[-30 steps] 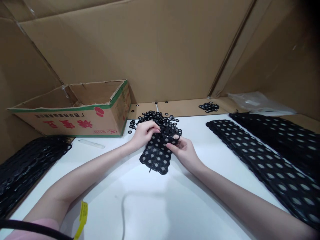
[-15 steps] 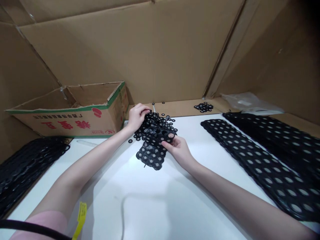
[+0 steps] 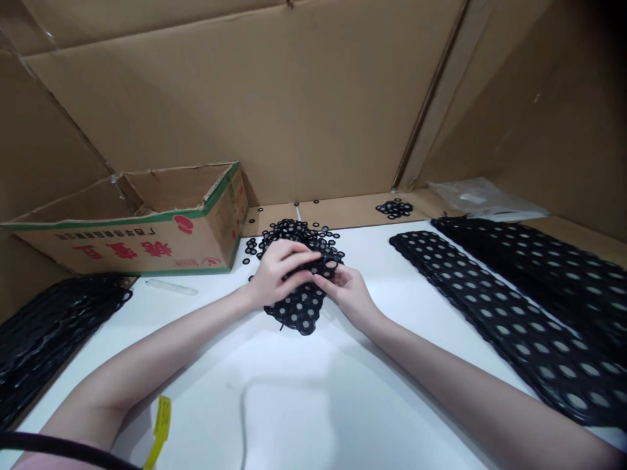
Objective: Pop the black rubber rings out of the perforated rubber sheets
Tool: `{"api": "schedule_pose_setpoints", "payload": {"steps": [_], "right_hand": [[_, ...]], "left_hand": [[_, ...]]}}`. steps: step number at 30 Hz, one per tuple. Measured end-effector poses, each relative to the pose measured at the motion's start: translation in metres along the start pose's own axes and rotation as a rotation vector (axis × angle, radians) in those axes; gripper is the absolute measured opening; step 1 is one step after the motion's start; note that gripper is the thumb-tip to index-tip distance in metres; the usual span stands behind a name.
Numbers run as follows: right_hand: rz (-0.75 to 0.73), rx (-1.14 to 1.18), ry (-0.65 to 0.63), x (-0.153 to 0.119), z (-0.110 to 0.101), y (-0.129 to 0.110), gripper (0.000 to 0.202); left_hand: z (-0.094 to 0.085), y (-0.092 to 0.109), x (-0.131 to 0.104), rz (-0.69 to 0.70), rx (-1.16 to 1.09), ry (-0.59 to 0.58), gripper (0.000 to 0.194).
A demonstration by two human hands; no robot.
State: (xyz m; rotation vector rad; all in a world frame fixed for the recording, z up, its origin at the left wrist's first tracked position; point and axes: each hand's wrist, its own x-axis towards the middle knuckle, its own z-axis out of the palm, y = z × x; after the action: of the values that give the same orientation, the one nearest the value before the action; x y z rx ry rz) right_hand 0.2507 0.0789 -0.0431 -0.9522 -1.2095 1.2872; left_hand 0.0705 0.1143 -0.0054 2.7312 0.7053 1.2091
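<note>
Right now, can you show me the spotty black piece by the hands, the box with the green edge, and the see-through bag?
Spotty black piece (image 3: 298,308), head view: its near part.
Box (image 3: 115,240), head view: its printed front wall.
See-through bag (image 3: 484,198), head view: about its middle.

on the white table (image 3: 284,418) lie dotted black mats (image 3: 494,313), loose black rings (image 3: 289,228) and a pale pen-like stick (image 3: 171,287).

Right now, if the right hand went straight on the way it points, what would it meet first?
Likely the left hand, just ahead over the black sheet that the right hand holds; depth is unclear.
</note>
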Motion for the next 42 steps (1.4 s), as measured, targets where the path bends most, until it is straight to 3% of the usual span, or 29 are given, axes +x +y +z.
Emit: {"api": "schedule_pose_setpoints", "payload": {"steps": [2, 4, 11, 14, 18, 26, 36, 42], "right_hand": [[0.002, -0.003, -0.025, -0.001, 0.000, -0.003, 0.034], [0.007, -0.008, -0.062, -0.003, 0.000, -0.007, 0.033], [-0.102, -0.177, -0.081, -0.004, -0.001, -0.008, 0.025], [-0.136, -0.278, -0.071, -0.003, -0.001, -0.005, 0.019], [-0.132, -0.348, -0.056, -0.003, 0.000, -0.005, 0.023], [-0.144, -0.366, -0.033, -0.003, 0.001, -0.007, 0.034], [-0.172, -0.425, -0.059, -0.004, 0.001, -0.007, 0.031], [-0.172, -0.414, -0.040, -0.005, 0.003, -0.008, 0.032]], "left_hand": [[0.007, 0.000, -0.007, 0.064, 0.037, -0.105, 0.039], [0.013, -0.004, -0.011, 0.039, 0.074, -0.137, 0.040], [0.014, -0.004, -0.012, -0.102, 0.092, -0.022, 0.021], [0.009, 0.000, -0.011, -0.149, 0.035, -0.005, 0.023], [0.009, 0.002, -0.009, -0.109, -0.014, -0.050, 0.035], [0.016, 0.003, -0.006, -0.082, -0.001, -0.025, 0.011], [0.022, 0.016, -0.001, -0.177, 0.036, -0.004, 0.015], [0.012, 0.012, 0.002, -0.154, -0.021, -0.048, 0.007]]}}
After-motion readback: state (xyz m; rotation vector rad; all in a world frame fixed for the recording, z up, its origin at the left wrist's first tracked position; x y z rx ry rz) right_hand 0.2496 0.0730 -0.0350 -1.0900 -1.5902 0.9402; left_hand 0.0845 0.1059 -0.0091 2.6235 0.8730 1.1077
